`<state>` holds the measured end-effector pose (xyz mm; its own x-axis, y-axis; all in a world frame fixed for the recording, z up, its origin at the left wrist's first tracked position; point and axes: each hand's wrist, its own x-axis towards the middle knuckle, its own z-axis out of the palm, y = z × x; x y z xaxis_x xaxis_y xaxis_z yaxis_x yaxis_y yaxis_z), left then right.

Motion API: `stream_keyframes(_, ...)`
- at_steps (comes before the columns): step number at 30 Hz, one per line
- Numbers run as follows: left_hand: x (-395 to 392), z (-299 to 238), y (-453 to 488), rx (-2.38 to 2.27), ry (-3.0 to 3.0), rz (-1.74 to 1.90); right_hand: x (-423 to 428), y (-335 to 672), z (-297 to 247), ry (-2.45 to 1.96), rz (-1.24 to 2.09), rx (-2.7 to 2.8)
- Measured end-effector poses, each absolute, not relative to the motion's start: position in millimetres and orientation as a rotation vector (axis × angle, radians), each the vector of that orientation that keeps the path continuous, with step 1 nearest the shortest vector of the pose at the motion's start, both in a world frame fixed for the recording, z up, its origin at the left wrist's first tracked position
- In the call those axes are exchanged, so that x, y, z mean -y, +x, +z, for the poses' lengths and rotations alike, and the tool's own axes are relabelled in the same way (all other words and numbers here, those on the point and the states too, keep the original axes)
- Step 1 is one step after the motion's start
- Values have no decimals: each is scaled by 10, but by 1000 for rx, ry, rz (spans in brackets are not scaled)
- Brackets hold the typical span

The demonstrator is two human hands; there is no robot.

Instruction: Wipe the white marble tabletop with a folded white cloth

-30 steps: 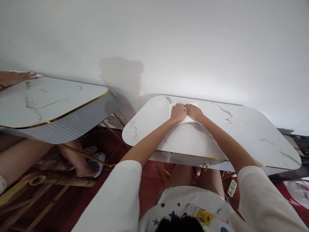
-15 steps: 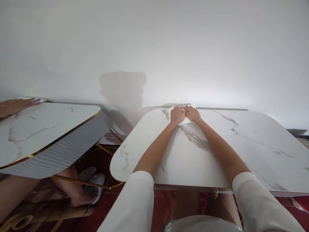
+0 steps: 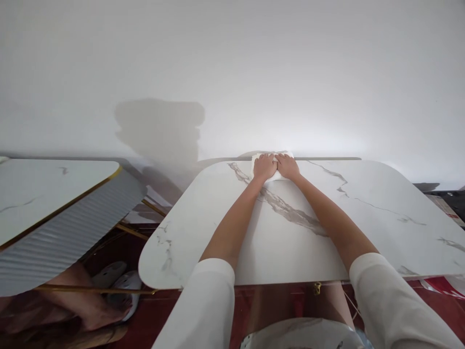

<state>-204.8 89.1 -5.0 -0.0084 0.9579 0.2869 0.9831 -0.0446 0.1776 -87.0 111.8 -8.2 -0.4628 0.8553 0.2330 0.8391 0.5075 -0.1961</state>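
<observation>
Side by side at the far edge of a white marble-patterned tabletop [image 3: 203, 228], my left hand [image 3: 265, 166] and my right hand [image 3: 287, 166] press down on a white cloth [image 3: 276, 175]. Both hands have their fingers bent over the cloth, with the thumbs close together in the middle. The cloth lies against the tabletop and shows past the hands at the sides and below. Most of it is hidden under the palms. Both arms reach straight out across the top. A grey-brown vein runs across the surface between my forearms.
A white wall [image 3: 290, 72] stands right behind the tabletop. On the left is a second marble-patterned table [image 3: 72, 179] with a gold edge and ribbed grey side. Another person's foot [image 3: 100, 310] and white shoes [image 3: 131, 286] show below it. Dark items sit at the far right.
My hands have moved right along the far edge with the cloth, and the view has shifted right too. The other person's hand at the left has left the view.
</observation>
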Motion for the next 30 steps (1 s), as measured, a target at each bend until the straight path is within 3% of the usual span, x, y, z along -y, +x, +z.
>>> stream_keyframes(12,-625,-124,-1891,2015,-2247,-608,-680,-664,-70,-1548,56,2397)
stream_keyframes(30,127,-151,-1965,1833,-2355,-449,195,-664,-50,-1608,90,2379)
